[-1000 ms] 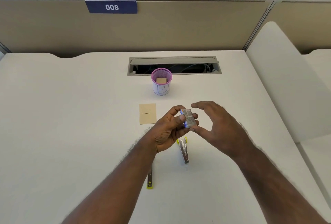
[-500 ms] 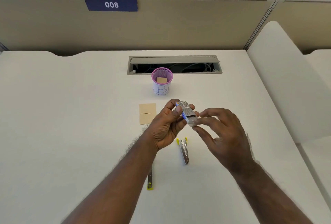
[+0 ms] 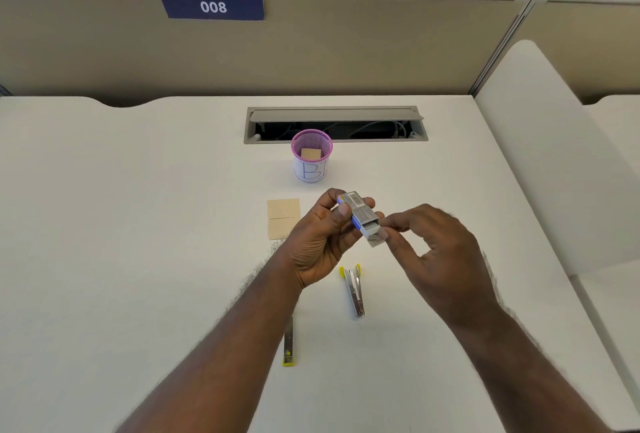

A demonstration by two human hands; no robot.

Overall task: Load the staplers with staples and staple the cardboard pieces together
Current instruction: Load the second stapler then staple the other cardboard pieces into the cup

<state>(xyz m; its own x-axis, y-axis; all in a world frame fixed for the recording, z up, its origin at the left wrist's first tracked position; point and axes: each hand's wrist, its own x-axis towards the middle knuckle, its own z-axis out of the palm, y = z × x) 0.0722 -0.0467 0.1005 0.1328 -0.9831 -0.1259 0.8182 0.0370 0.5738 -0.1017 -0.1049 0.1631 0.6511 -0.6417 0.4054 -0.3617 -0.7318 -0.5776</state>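
My left hand [image 3: 322,242] grips a small grey and blue staple box [image 3: 360,214] above the white desk. My right hand [image 3: 433,252] pinches the inner tray [image 3: 375,236] that sticks out of the box's near end. Below the hands a yellow and silver stapler [image 3: 354,288] lies on the desk with its top swung out. A second metal piece with a yellow end [image 3: 288,342] lies partly under my left forearm. Two tan cardboard pieces [image 3: 282,218] lie flat side by side left of the box.
A pink mesh cup [image 3: 311,157] marked B, with a cardboard piece inside, stands behind the hands. An open cable slot [image 3: 334,124] runs along the back of the white desk [image 3: 121,224]. A beige partition rises beyond it, a white divider at right.
My right hand came in from an open hover to the box's near end and now pinches the inner tray, which has slid partly out. My left hand has tilted the box slightly.
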